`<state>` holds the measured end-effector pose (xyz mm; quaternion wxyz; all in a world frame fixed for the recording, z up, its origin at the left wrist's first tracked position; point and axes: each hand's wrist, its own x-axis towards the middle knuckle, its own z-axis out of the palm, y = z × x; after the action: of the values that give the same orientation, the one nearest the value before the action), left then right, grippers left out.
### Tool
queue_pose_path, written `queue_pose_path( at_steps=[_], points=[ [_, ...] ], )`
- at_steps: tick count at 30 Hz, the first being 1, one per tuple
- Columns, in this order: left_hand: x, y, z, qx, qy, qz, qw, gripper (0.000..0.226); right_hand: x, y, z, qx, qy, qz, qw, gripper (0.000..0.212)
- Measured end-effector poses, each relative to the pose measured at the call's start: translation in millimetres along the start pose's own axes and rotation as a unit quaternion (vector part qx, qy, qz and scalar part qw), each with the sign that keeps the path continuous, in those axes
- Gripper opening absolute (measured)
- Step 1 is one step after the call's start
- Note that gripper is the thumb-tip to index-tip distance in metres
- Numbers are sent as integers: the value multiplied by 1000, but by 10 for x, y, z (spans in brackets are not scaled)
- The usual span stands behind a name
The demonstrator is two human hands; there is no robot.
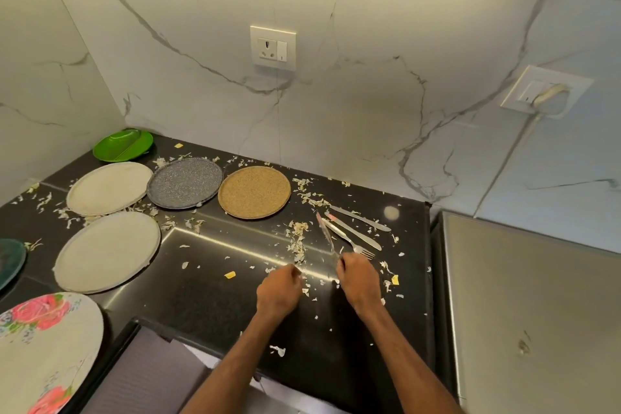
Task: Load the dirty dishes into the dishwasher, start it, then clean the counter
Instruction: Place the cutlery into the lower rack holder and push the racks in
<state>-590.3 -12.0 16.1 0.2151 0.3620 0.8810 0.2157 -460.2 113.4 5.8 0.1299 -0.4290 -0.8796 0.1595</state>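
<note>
Looking down on a black stone desk (208, 306) littered with pale food scraps (297, 239).

At far left lie a floral plate (43, 346), the edge of a dark teal plate (10, 262), and a green plate (122, 144) pushed into the back corner. Beside them, two beige plates (107, 252), a grey speckled plate (184, 183) and a tan plate (254, 191) are laid flat in a loose row. None of them has been loaded yet.

In the middle, the left hand (279, 289) rests knuckles-up among the scraps with its fingers curled. Whether it pinches anything cannot be told.

The right hand (358, 279) is closed round the near end of a thin, blurred utensil (324, 235), which slants away from the person. This looks like the cutlery being gathered first, so it can go to the dishwasher in one handful.

Just right of it lie a fork (349, 240), its tines next to that hand, and two knives (359, 218).

At far right, past the desk's edge, is a steel surface (531, 312).
</note>
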Motion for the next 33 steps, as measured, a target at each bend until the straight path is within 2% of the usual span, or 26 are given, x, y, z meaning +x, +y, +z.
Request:
queue_pose_path(
  at_steps=[4,7,11,16,21,24,27,30,33],
  points=[
    [-48,-158,-32,-36,-36,-10,999,23,-332,-111,168,18,-26,42,999,21],
    [-98,-264,-22,-87,-65,-8,994,23,-523,-266,196,136,23,92,986,13],
    [-289,-200,-70,-269,-120,16,955,20,-889,-583,142,307,81,114,941,13],
    [-706,-159,-120,-315,-158,114,929,13,-1524,-802,153,413,118,180,885,12],
    [-1143,-45,-9,-249,-174,191,933,9,-2290,-604,27,373,197,269,866,6],
    [-1406,113,82,-203,-197,250,926,12,-2716,-342,-162,318,267,304,857,27],
    [-1664,257,172,-109,-185,342,915,21,-3068,-99,-415,200,297,264,896,46],
    [-2026,427,243,-25,-198,418,886,26,-3422,46,-463,100,262,193,940,41],
    [-2384,565,324,-9,-228,433,872,20,-3781,22,-420,88,213,206,951,33]
  ],
)
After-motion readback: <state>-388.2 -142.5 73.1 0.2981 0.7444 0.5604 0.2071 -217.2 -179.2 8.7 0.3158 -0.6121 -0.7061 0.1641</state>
